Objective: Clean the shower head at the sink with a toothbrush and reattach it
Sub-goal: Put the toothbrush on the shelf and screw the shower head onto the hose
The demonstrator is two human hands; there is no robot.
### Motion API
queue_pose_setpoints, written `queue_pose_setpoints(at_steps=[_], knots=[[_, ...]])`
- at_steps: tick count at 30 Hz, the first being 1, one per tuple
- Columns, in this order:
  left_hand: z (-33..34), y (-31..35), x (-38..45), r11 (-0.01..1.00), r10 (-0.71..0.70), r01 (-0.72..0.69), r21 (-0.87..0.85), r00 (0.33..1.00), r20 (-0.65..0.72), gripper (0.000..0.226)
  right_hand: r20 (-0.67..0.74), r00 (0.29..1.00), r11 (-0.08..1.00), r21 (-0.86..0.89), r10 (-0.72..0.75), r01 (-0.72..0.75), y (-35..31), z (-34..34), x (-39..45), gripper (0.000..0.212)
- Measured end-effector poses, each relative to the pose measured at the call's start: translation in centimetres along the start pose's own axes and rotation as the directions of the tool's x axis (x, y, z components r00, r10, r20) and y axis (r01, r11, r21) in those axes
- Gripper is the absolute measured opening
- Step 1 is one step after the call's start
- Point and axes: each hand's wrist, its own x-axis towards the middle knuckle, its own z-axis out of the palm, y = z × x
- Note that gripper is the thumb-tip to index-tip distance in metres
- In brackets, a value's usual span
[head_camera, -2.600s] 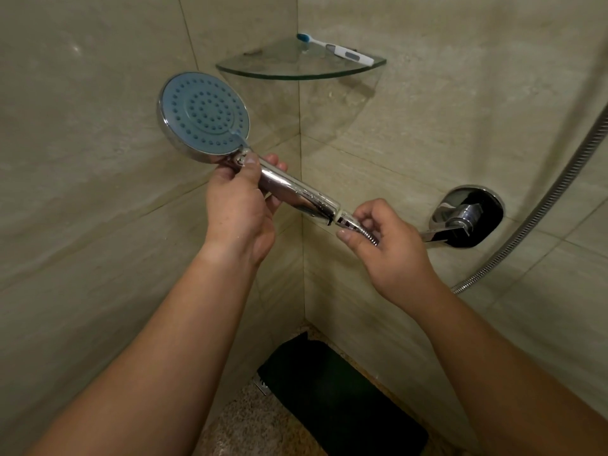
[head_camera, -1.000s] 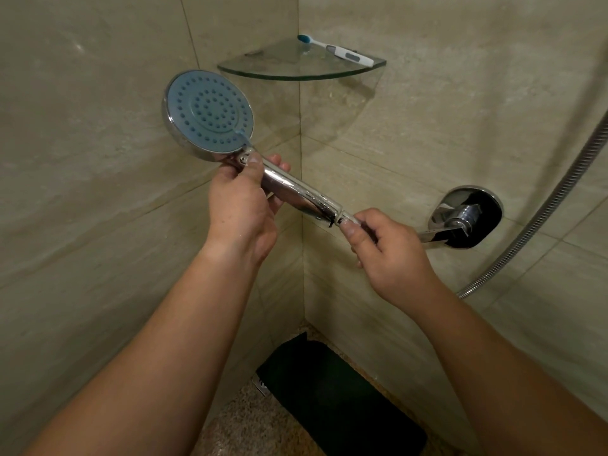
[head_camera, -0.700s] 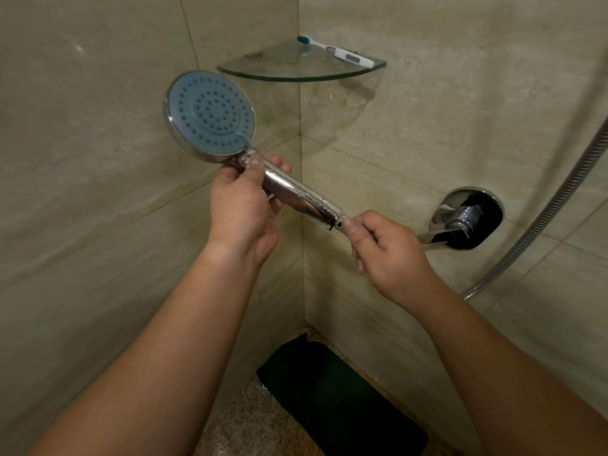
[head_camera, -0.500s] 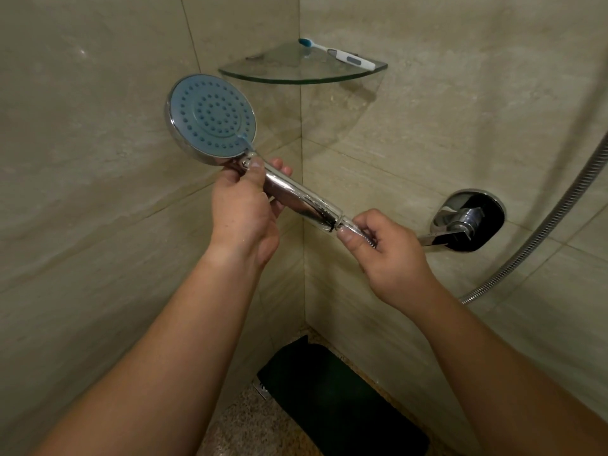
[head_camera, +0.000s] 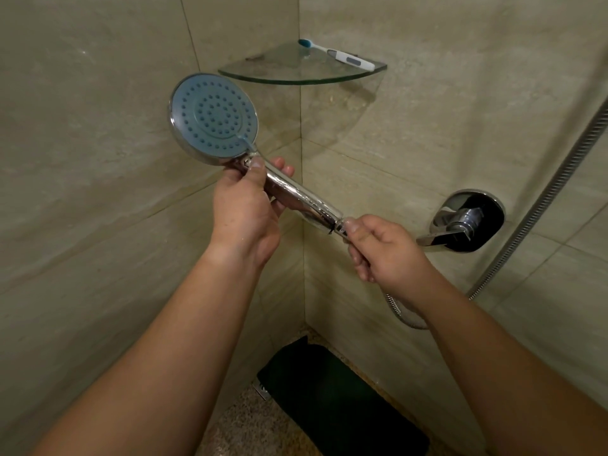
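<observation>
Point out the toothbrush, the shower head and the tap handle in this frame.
toothbrush (head_camera: 342, 56): head view, middle of its white handle.
shower head (head_camera: 214, 116): head view, centre of the blue spray face.
tap handle (head_camera: 441, 239): head view, on the chrome lever.

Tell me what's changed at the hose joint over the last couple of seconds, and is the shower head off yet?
Little has moved. The right hand has re-gripped at the hose nut, fingers curling tighter round it and wrist rolling, as if unscrewing. A loop of hose now shows below that wrist. The shower head has shifted only slightly in the left hand, which holds the handle as before. Not visibly separated yet. The toothbrush remains on the glass shelf.
</observation>
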Motion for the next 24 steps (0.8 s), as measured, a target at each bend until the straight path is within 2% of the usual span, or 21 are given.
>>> queue_pose_setpoints(at_steps=[1,3,4,5,6,8,9,10,11,13,15,17,19,22,24], knots=[[0.08,-0.02,-0.05,1.0,0.0,0.0,-0.003,1.0,0.0,0.023,-0.012,0.997,0.987,-0.141,-0.078,0.075,0.03,-0.12,-0.08,0.029],[0.24,-0.17,-0.01,1.0,-0.002,0.002,-0.004,1.0,-0.002,0.019,-0.058,0.962,0.86,-0.466,-0.265,0.209,0.06,-0.27,-0.23,0.024],[0.26,-0.16,-0.04,1.0,-0.004,0.004,-0.002,1.0,-0.003,0.017,-0.076,0.946,0.82,-0.523,-0.315,0.231,0.06,-0.08,-0.23,0.025],[0.29,-0.14,-0.03,1.0,-0.001,0.001,0.0,1.0,0.0,0.017,-0.082,0.948,0.828,-0.513,-0.307,0.224,0.23,0.16,-0.13,0.028],[0.33,-0.16,0.04,1.0,0.006,-0.006,0.008,1.0,0.006,0.019,-0.081,0.968,0.89,-0.419,-0.235,0.181,0.37,0.36,0.07,0.033],[0.31,-0.17,0.1,0.999,0.021,-0.022,0.035,1.0,0.019,0.024,-0.026,1.0,0.999,-0.031,-0.01,0.009,0.21,0.69,0.31,0.041],[0.35,-0.17,0.05,0.999,0.023,-0.024,0.043,0.999,0.026,0.025,0.018,0.997,0.99,0.12,0.074,-0.075,0.15,0.65,0.44,0.041],[0.37,-0.15,0.0,0.999,0.021,-0.023,0.048,0.999,0.029,0.026,0.049,0.993,0.977,0.18,0.108,-0.115,0.1,0.55,0.5,0.04],[0.37,-0.15,-0.02,0.999,0.019,-0.021,0.047,0.999,0.028,0.026,0.054,0.994,0.985,0.139,0.095,-0.102,0.13,0.43,0.47,0.038],[0.39,-0.14,0.03,0.999,0.016,-0.016,0.031,1.0,0.023,0.027,0.007,1.0,0.993,-0.11,-0.029,0.03,0.27,0.16,0.32,0.032],[0.37,-0.16,0.1,1.0,0.011,-0.011,0.016,1.0,0.014,0.028,-0.04,0.988,0.939,-0.319,-0.147,0.127,0.33,-0.08,0.01,0.025],[0.32,-0.25,0.16,1.0,0.007,-0.007,0.012,1.0,0.011,0.027,-0.058,0.981,0.914,-0.378,-0.185,0.15,0.36,-0.06,-0.11,0.025],[0.25,-0.37,0.1,1.0,0.003,-0.003,0.022,1.0,0.016,0.024,-0.053,0.99,0.944,-0.31,-0.131,0.108,0.52,0.09,-0.06,0.03],[0.31,-0.54,0.06,1.0,-0.001,0.0,0.03,0.999,0.032,0.019,-0.028,1.0,0.999,-0.054,-0.004,0.003,0.83,0.15,0.33,0.036],[0.32,-0.72,0.07,1.0,-0.005,0.004,0.029,0.999,0.034,0.018,-0.003,0.999,0.998,0.047,0.051,-0.051,0.75,0.07,0.3,0.037]])
